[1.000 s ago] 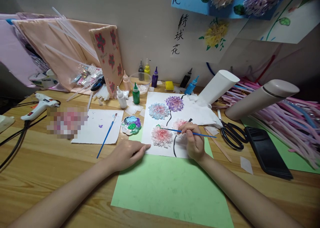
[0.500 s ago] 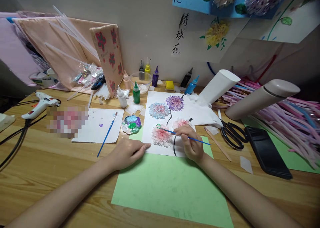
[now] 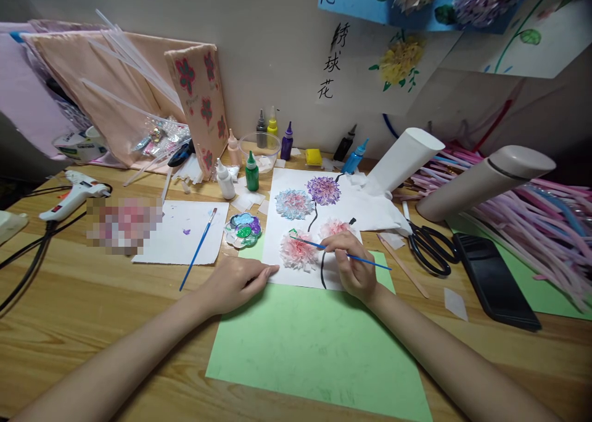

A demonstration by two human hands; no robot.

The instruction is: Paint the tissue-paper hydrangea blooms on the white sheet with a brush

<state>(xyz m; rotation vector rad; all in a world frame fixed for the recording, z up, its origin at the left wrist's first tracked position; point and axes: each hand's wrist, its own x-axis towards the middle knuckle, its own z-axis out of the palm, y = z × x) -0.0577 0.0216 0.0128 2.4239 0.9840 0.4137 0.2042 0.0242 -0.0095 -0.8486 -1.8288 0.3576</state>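
My right hand [image 3: 354, 263] pinches a thin blue paintbrush [image 3: 370, 262] over the white paper [image 3: 277, 231]. The brush tip reaches the upper edge of a pink-and-white tissue-paper flower [image 3: 300, 252], where a dab of green paint [image 3: 293, 232] shows. Resting at the paper's lower left edge, my left hand [image 3: 238, 281] lies with fingers stretched out, holding nothing. A blue-and-pink flower [image 3: 295, 204] and a purple flower [image 3: 324, 190] sit higher on the sheet, and another pink flower [image 3: 335, 227] is partly hidden behind my right hand. Black painted stems run between them.
A flower-shaped palette [image 3: 243, 231] holds green, purple and blue paint. Left of it, a second paintbrush [image 3: 198, 249] lies across white paper [image 3: 157, 246]. Paint bottles [image 3: 252, 174] stand behind. To the right are scissors [image 3: 432, 249], a phone [image 3: 494, 280] and a tilted grey bottle [image 3: 476, 187].
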